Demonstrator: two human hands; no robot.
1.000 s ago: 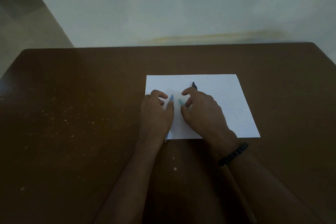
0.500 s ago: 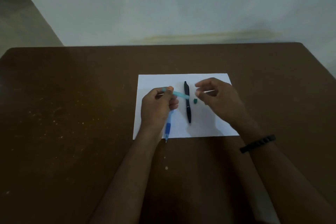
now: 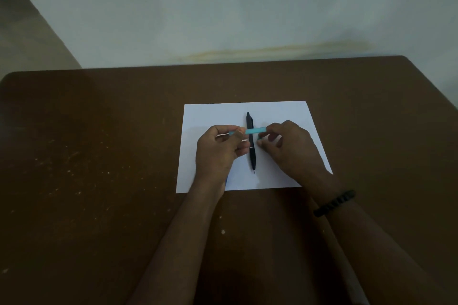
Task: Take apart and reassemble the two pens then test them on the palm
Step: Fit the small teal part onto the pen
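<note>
Left hand: your left hand (image 3: 219,150) was curled tight, grip closed on the light blue pen barrel (image 3: 255,130), thumb and fingers pinching its left end.
Right hand: your right hand (image 3: 287,146) sat at the barrel's right end, fingers bent in; a small teal piece (image 3: 260,142) showed at the fingertips. Couldn't tell if that grip was really clamped on it or on the barrel.
Blue barrel: held off the paper, lying crosswise left to right, passing over the black pen.
Black pen: the black pen (image 3: 251,146) lay flat on the paper, whole, tip pointing toward you, between your two hands and partly covered by the barrel.
Other blue part: a darker blue bit (image 3: 226,181) peeked out below your left wrist; mostly hidden, couldn't tell what it was.
Paper: white sheet (image 3: 215,112) flat on the brown surface (image 3: 99,156).
Wrist: black bead bracelet (image 3: 334,203) on your right wrist.
</note>
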